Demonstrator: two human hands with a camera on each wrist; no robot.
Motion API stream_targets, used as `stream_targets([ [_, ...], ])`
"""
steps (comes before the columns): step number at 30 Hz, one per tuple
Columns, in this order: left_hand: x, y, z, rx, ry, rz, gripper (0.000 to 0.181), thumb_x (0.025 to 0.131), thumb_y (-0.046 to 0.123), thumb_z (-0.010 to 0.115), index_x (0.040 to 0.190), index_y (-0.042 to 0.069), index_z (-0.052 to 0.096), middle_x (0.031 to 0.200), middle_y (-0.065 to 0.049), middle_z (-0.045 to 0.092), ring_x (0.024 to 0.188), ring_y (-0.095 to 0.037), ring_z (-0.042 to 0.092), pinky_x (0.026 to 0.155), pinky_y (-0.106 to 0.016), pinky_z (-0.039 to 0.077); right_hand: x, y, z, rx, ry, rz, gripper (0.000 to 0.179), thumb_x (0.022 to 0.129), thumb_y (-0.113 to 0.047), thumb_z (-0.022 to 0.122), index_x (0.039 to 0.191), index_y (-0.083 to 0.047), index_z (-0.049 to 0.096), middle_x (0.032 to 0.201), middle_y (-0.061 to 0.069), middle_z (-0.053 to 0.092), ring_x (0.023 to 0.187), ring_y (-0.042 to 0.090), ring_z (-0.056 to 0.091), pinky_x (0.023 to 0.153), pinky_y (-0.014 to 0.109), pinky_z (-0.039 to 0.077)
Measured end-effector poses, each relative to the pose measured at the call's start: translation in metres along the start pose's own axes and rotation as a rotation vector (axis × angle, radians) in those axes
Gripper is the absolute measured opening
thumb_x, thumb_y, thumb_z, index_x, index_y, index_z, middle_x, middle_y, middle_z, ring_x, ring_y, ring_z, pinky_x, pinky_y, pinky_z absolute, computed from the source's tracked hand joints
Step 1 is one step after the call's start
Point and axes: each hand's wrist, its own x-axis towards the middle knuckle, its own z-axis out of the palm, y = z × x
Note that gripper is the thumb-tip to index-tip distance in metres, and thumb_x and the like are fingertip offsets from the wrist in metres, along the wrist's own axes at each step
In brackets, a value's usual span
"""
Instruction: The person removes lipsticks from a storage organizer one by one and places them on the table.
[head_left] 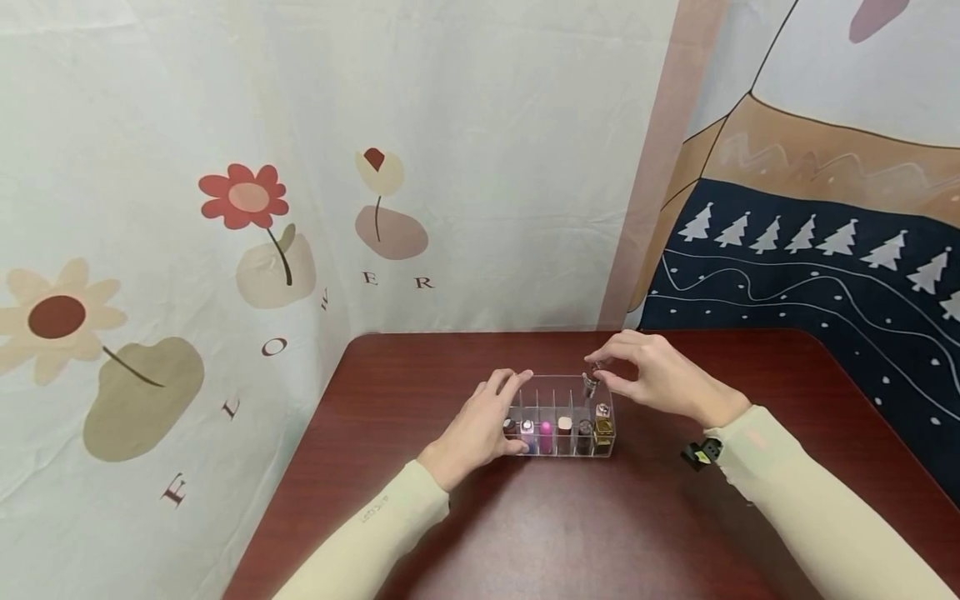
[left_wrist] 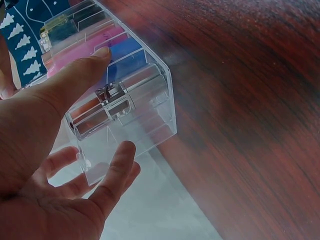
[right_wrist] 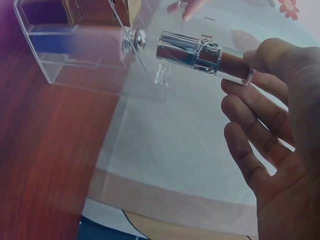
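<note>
A clear plastic organizer [head_left: 546, 395] with narrow compartments stands on the table. My left hand [head_left: 477, 422] grips its left end; in the left wrist view the thumb lies along the front and the fingers reach round the other side. Between right thumb and fingertips, my right hand [head_left: 663, 377] pinches a lipstick tube [right_wrist: 205, 56] by its clear, reddish-brown end, silver end pointing down over the organizer's back right part. The front row holds a pink tube [head_left: 547, 438], a blue tube [head_left: 528, 440], a gold-toned bottle [head_left: 603, 432] and several other cosmetics.
The dark red wooden table [head_left: 570, 533] extends around the organizer. Behind it hangs a white curtain [head_left: 495, 167] with printed flowers, and at the right a dark blue cloth [head_left: 795, 283] with white trees. A small black device [head_left: 702, 454] sits at the right wrist.
</note>
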Motion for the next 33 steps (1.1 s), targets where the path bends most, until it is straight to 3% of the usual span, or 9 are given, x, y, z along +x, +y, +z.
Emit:
stream_targets([
  [7, -0.001, 0.001, 0.001, -0.002, -0.02, -0.018, 0.119, 0.08, 0.032, 0.112, 0.176, 0.016, 0.044, 0.166, -0.018, 0.056, 0.131, -0.042, 0.069, 0.114, -0.052, 0.066, -0.006, 0.006, -0.007, -0.018, 0.068, -0.02, 0.035, 0.094, -0.004, 0.096, 0.127, -0.015, 0.088, 0.117, 0.0, 0.088, 0.1, 0.011, 0.076, 0.083, 0.034, 0.073],
  [14, -0.002, 0.003, 0.002, -0.008, -0.022, -0.023, 0.119, 0.08, 0.032, 0.112, 0.176, 0.016, 0.044, 0.165, -0.018, 0.056, 0.131, -0.041, 0.068, 0.114, -0.051, 0.067, -0.01, 0.013, -0.013, -0.047, 0.117, -0.03, 0.038, 0.089, -0.001, 0.099, 0.124, -0.014, 0.088, 0.112, -0.002, 0.087, 0.097, 0.01, 0.075, 0.091, 0.009, 0.062],
  [25, -0.002, 0.002, 0.001, 0.01, -0.007, -0.01, 0.119, 0.079, 0.034, 0.112, 0.176, 0.016, 0.045, 0.166, -0.019, 0.056, 0.127, -0.041, 0.07, 0.112, -0.052, 0.067, -0.016, 0.024, -0.022, -0.073, 0.157, 0.0, 0.038, 0.088, 0.001, 0.099, 0.122, -0.012, 0.088, 0.112, 0.001, 0.088, 0.095, 0.013, 0.073, 0.083, 0.003, 0.055],
  [28, -0.002, 0.002, 0.001, 0.01, -0.002, -0.007, 0.12, 0.078, 0.034, 0.112, 0.176, 0.017, 0.045, 0.166, -0.019, 0.056, 0.126, -0.041, 0.07, 0.111, -0.051, 0.067, -0.019, 0.028, -0.022, -0.092, 0.159, 0.019, 0.038, 0.088, 0.001, 0.099, 0.123, -0.01, 0.088, 0.112, 0.002, 0.088, 0.095, 0.013, 0.073, 0.081, 0.009, 0.058],
  [33, -0.001, 0.002, 0.0, 0.009, 0.004, -0.005, 0.12, 0.078, 0.034, 0.112, 0.175, 0.017, 0.045, 0.166, -0.019, 0.056, 0.125, -0.041, 0.07, 0.11, -0.052, 0.067, -0.023, 0.033, -0.021, -0.11, 0.145, 0.062, 0.038, 0.088, 0.0, 0.099, 0.123, -0.01, 0.088, 0.112, 0.003, 0.087, 0.096, 0.016, 0.074, 0.08, 0.032, 0.071],
])
